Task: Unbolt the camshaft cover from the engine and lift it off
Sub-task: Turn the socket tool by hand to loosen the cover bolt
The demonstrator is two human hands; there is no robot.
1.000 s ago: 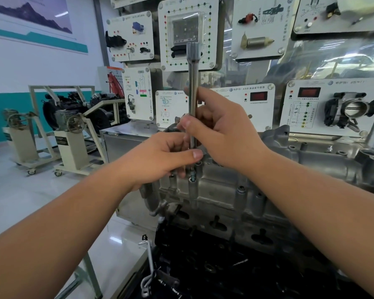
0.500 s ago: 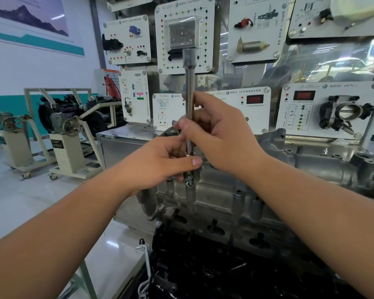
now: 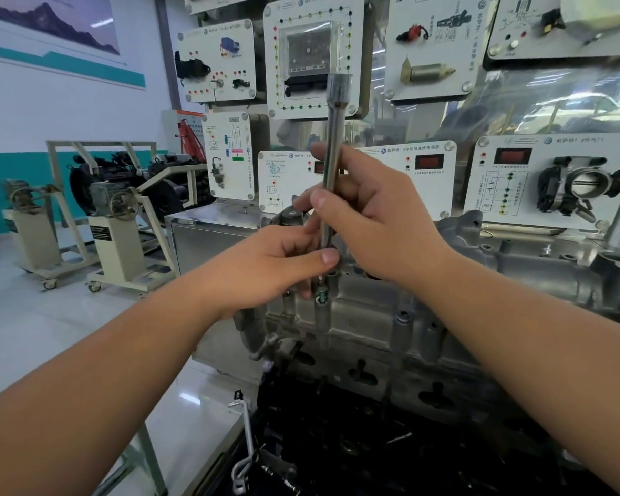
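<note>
A long steel extension bar (image 3: 333, 137) stands almost upright over the left end of the grey aluminium camshaft cover (image 3: 426, 316). My right hand (image 3: 373, 216) grips the bar's middle with thumb and fingers curled round it. My left hand (image 3: 265, 266) pinches the bar's lower end just above a bolt (image 3: 321, 297) that stands in a boss at the cover's near edge. The bar's tip is hidden behind my left thumb. Further bolt bosses run along the cover to the right.
Behind the engine stands a wall of white training panels (image 3: 312, 55) with sensors and a throttle body (image 3: 584, 184). At the left, engine stands on castors (image 3: 122, 223) sit on the pale floor. A dark engine block (image 3: 391, 442) lies below the cover.
The bar has risen slightly and tilts a little more to the right at its top. Both hands keep their hold; the bolt head shows just below my left fingers.
</note>
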